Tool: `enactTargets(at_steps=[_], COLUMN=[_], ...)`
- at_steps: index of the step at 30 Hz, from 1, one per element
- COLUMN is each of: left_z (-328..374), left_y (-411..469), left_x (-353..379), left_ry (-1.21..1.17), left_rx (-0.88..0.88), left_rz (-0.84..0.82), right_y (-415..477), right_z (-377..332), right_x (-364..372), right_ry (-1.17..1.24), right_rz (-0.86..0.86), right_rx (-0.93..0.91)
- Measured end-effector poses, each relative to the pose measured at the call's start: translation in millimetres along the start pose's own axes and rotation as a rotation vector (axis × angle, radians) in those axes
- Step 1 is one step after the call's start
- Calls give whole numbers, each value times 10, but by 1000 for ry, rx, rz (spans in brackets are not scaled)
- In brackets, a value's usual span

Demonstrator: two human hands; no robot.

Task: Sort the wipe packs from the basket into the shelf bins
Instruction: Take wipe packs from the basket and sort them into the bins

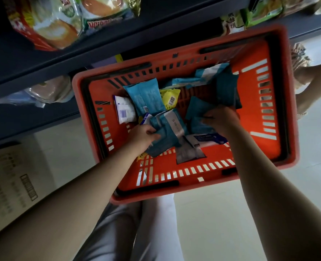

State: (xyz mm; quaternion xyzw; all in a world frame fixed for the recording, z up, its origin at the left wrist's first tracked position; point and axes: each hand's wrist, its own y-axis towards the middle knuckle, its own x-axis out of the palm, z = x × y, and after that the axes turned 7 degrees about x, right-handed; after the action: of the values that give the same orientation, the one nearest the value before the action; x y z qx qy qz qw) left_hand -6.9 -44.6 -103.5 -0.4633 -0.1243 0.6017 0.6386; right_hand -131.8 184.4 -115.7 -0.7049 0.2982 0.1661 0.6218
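An orange plastic basket [253, 117] sits on the floor below me, holding several wipe packs. Most are teal, such as one lying near the back left [146, 95]. A yellow pack [170, 97] lies in the middle and a white pack [125, 109] at the left. My left hand [142, 135] grips a teal and white pack [167, 129] near the basket's front. My right hand [221, 117] reaches in with fingers curled round a teal pack [198, 110] at the centre right.
Dark shelves [107, 51] run along the back left with snack bags [56, 21] above and wrapped goods [50, 89] lower down. A cardboard box [11, 178] stands at the left. Another person's legs [310, 81] are at the right. My knees [137, 232] are below the basket.
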Motion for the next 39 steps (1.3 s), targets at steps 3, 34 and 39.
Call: enactTargets(at_steps=[3,34,39], left_z=[149,1211,779], left_y=[-120,-4514,-4719], left_x=[-80,-3413,-4075], left_ry=[-143,-838,-898], left_rx=[-7,286,297], left_rz=[52,610,526], right_y=[-215,-5123,-5328], right_z=[-86,-3218,-3881], right_x=[-173,-1621,-1384], right_ry=[164,754,896], right_rz=[9,-134,-55], right_rx=[15,-592,-545])
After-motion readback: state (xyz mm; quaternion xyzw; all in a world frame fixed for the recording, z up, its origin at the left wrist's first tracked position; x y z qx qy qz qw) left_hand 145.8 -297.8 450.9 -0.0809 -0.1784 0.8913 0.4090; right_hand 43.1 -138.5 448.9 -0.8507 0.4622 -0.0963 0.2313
